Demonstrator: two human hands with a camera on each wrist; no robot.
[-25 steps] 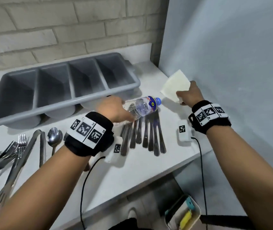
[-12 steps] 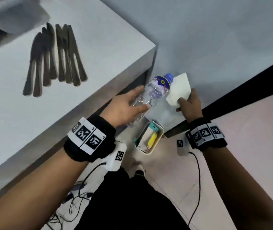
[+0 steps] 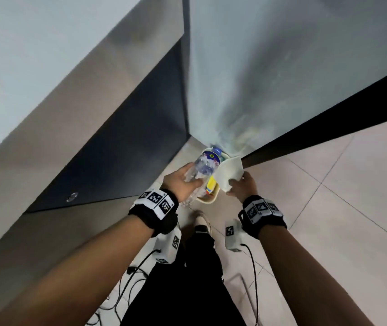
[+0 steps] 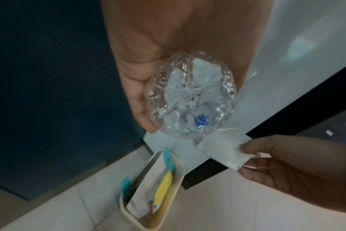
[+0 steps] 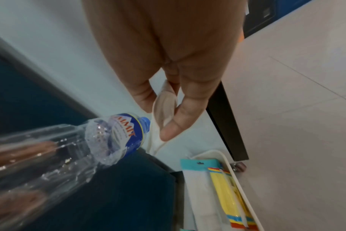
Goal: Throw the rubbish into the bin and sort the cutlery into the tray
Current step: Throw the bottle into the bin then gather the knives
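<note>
My left hand (image 3: pixel 184 184) grips a clear plastic bottle (image 3: pixel 203 168) with a blue cap and blue label, held above the bin. The left wrist view looks straight at the bottle's (image 4: pixel 190 100) base. My right hand (image 3: pixel 241 187) pinches a folded white napkin (image 3: pixel 231 172) between thumb and fingers, just right of the bottle (image 5: pixel 109 137). The napkin (image 5: pixel 164 112) hangs over the bin too. A small cream bin (image 3: pixel 207 201) stands on the floor below both hands. The bin (image 4: pixel 174 184) holds white paper and yellow and teal packaging. The cutlery and tray are out of view.
The white counter (image 3: pixel 46 67) with a dark panel beneath it rises on my left. A pale wall (image 3: pixel 270 78) with a black skirting strip (image 3: pixel 329 128) stands behind the bin. Tiled floor (image 3: pixel 340 196) spreads to the right. Cables (image 3: pixel 126 290) trail by my feet.
My view has swung from the counter down to the floor. Both hands have carried the bottle and napkin off the counter to just above the bin.
</note>
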